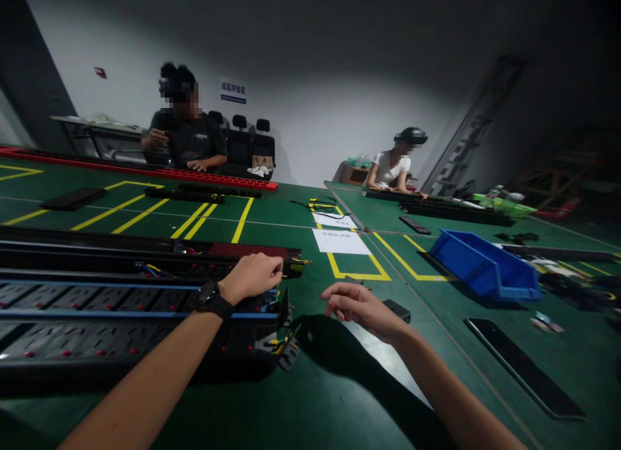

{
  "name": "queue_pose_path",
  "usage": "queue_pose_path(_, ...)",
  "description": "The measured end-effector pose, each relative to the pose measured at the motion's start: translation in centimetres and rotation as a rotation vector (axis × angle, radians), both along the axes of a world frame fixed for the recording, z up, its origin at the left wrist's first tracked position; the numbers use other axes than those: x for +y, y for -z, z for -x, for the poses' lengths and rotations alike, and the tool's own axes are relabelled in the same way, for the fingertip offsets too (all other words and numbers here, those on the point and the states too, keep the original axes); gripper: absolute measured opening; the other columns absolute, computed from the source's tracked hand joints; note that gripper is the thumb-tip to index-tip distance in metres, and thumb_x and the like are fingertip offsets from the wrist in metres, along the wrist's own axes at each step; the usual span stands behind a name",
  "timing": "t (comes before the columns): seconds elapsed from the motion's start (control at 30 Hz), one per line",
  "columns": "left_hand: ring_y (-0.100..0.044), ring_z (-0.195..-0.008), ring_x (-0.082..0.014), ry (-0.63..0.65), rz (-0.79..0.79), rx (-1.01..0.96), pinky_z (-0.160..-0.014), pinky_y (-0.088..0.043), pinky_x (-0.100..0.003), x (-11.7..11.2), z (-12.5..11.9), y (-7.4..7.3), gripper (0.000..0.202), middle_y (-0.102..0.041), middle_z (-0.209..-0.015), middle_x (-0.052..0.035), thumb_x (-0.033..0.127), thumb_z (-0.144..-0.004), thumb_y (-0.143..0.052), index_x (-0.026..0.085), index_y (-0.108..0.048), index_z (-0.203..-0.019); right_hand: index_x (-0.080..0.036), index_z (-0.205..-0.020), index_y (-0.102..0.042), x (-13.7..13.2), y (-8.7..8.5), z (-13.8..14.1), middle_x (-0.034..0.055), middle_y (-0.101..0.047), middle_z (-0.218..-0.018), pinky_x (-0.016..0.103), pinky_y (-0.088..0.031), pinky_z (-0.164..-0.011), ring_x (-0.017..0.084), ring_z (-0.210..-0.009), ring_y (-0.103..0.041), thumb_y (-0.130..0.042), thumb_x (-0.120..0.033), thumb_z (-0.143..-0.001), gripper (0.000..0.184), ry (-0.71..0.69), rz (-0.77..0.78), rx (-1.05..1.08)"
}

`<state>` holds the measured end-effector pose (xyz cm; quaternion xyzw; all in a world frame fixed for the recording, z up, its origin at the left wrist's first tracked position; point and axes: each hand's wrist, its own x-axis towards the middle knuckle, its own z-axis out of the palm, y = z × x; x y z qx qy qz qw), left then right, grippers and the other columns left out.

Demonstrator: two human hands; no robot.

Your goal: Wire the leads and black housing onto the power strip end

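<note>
Long black power strips (140, 295) with rows of sockets and red dots lie side by side on the left. My left hand (255, 275), with a black watch on the wrist, is closed above the strips' right end; whatever it may hold is hidden. Coloured wires and a loose black end piece (290, 356) stick out from the nearest strip's end, below this hand. To the right, my right hand (361, 310) hovers over the green table, its fingers apart, loosely bent and holding nothing. A small black block (398, 311) is just behind it.
On the right stand a blue bin (485, 269) and a dark flat phone-like slab (524, 366). White paper sheets (341, 241) lie within yellow tape lines on the green table (330, 398). Two people (187, 133) work across the table, near a long red rail (218, 178).
</note>
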<state>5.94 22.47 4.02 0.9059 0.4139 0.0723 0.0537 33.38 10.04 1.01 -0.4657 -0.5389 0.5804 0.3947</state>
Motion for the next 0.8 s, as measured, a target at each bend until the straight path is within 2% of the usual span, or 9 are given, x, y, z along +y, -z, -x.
queue_pose_path(0.1,-0.074,-0.088,-0.0294,0.011,-0.013,-0.001,-0.073,-0.046,-0.036,0.0,0.1,0.1,0.025,-0.078,-0.095,-0.0110,0.032,-0.099,-0.052,0.023,-0.075,-0.104,-0.022,-0.115,-0.079,-0.5,-2.0,-4.0,0.0069,-0.078,-0.092,0.031,-0.048,-0.066,0.018,-0.073,-0.064,-0.075,-0.060,-0.092,0.045,0.054,-0.187,-0.287)
queue_pose_path(0.17,-0.074,-0.087,-0.0297,0.013,-0.017,-0.003,-0.072,-0.046,-0.036,0.0,0.1,0.1,0.025,-0.078,-0.094,-0.0110,0.032,-0.099,-0.052,0.023,-0.075,-0.103,-0.021,-0.117,-0.078,-0.7,-2.3,-6.6,0.0085,-0.079,-0.094,0.033,-0.050,-0.068,0.022,-0.079,-0.067,-0.065,-0.059,-0.097,0.045,0.175,-0.289,-0.528)
queue_pose_path(0.27,-0.073,-0.086,-0.0298,0.010,-0.012,-0.013,-0.072,-0.045,-0.036,0.0,0.1,0.1,0.024,-0.078,-0.093,-0.0108,0.031,-0.099,-0.052,0.023,-0.075,-0.103,-0.021,-0.114,-0.077,-0.6,-1.1,-9.8,0.0091,-0.080,-0.093,0.034,-0.049,-0.069,0.025,-0.080,-0.071,-0.061,-0.045,-0.096,0.034,0.450,-0.335,-0.933)
queue_pose_path(0.33,-0.073,-0.085,-0.0297,0.013,0.003,-0.019,-0.072,-0.045,-0.036,0.0,0.1,0.0,0.024,-0.078,-0.094,-0.0107,0.031,-0.099,-0.053,0.023,-0.075,-0.102,-0.023,-0.118,-0.076,-0.6,-0.1,-11.3,0.0087,-0.082,-0.099,0.034,-0.049,-0.069,0.026,-0.081,-0.073,-0.061,-0.039,-0.094,0.032,0.519,-0.296,-1.111)
queue_pose_path(0.5,-0.073,-0.086,-0.0288,0.017,0.011,-0.010,-0.072,-0.044,-0.035,0.1,0.0,-0.3,0.024,-0.078,-0.093,-0.0103,0.031,-0.099,-0.053,0.022,-0.074,-0.101,-0.022,-0.126,-0.073,-0.7,0.9,-13.7,0.0105,-0.082,-0.112,0.034,-0.052,-0.075,0.028,-0.094,-0.077,-0.058,-0.039,-0.099,0.036,0.510,-0.228,-1.266)
queue_pose_path(0.63,-0.073,-0.087,-0.0289,0.015,0.007,0.011,-0.071,-0.044,-0.034,0.1,0.0,-0.4,0.024,-0.079,-0.095,-0.0100,0.032,-0.099,-0.051,0.023,-0.074,-0.103,-0.020,-0.127,-0.076,-1.0,1.1,-14.9,0.0141,-0.081,-0.119,0.035,-0.053,-0.082,0.030,-0.105,-0.077,-0.062,-0.037,-0.099,0.036,0.446,-0.078,-1.305)
queue_pose_path(0.73,-0.074,-0.089,-0.0285,0.011,0.009,0.028,-0.072,-0.044,-0.033,0.0,-0.1,-0.6,0.025,-0.079,-0.097,-0.0090,0.031,-0.100,-0.050,0.023,-0.074,-0.104,-0.021,-0.123,-0.079,-1.2,1.5,-15.3,0.0146,-0.080,-0.123,0.034,-0.054,-0.078,0.029,-0.100,-0.077,-0.070,-0.042,-0.095,0.037,0.336,-0.029,-1.244)
queue_pose_path(0.8,-0.074,-0.088,-0.0280,0.010,0.009,0.036,-0.071,-0.045,-0.033,0.0,-0.1,-0.7,0.026,-0.079,-0.097,-0.0087,0.032,-0.099,-0.050,0.024,-0.074,-0.105,-0.022,-0.123,-0.079,-1.3,1.6,-15.5,0.0136,-0.080,-0.121,0.033,-0.055,-0.075,0.028,-0.095,-0.077,-0.074,-0.046,-0.091,0.040,0.323,-0.019,-1.209)
